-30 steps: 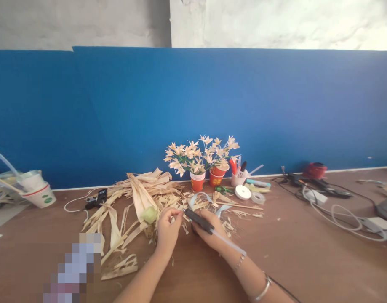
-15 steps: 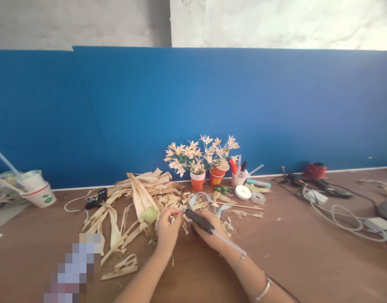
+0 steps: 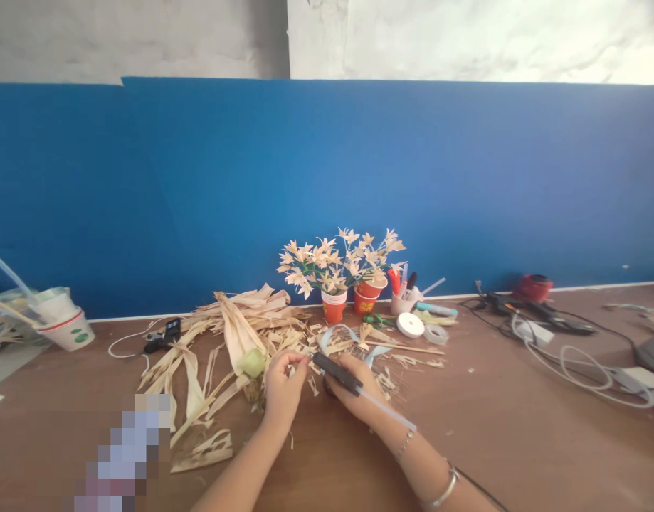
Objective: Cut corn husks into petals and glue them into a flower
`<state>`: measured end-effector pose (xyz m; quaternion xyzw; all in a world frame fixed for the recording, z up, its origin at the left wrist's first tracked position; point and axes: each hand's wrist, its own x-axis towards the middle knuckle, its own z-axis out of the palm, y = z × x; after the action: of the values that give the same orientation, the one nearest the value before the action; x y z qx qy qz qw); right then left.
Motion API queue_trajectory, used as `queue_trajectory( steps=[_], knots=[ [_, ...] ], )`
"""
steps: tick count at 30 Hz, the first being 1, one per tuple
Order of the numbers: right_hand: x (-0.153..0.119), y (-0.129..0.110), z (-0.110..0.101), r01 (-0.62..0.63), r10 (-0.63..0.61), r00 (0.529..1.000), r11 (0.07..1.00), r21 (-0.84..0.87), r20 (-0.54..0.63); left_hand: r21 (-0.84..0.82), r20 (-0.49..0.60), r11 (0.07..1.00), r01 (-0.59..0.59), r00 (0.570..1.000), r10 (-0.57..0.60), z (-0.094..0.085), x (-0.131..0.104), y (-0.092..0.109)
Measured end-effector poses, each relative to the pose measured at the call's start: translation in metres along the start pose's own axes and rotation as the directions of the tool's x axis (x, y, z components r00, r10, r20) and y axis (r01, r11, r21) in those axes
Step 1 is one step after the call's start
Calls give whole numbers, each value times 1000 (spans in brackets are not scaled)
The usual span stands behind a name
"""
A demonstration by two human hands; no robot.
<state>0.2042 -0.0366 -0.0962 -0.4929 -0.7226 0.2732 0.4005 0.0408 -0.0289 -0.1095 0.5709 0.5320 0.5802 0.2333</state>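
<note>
In the right hand, clamped — one black, tubular plastic glue gun; light, stiff, we judge, best held by its handle. Left hand: fingertips together, contents unclear.

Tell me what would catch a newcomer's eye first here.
Probably the pale flowers in red cups, standing out against the broad blue panel behind the table. Next, the heap of dried husks spread left of them. In the foreground, the right hand holds a dark glue gun, its tip close to the left hand's fingertips.
</note>
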Motion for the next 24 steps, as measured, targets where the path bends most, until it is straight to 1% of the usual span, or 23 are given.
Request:
queue_trajectory(
  steps=[4,9,13,24],
  knots=[
    [0,-1,0,-14,14,1000,1000,-15,0,0,-2,1000,8,1000,-8,0,0,-1],
    [-1,-1,0,16,-16,1000,1000,-17,16,-20,14,1000,14,1000,-13,1,0,-2],
    [-1,-2,0,17,-17,1000,1000,-5,23,-27,16,1000,10,1000,-9,2,0,-2],
    [0,2,1,2,-2,1000,1000,-27,3,-9,8,1000,8,1000,-8,2,0,-2]
  ],
)
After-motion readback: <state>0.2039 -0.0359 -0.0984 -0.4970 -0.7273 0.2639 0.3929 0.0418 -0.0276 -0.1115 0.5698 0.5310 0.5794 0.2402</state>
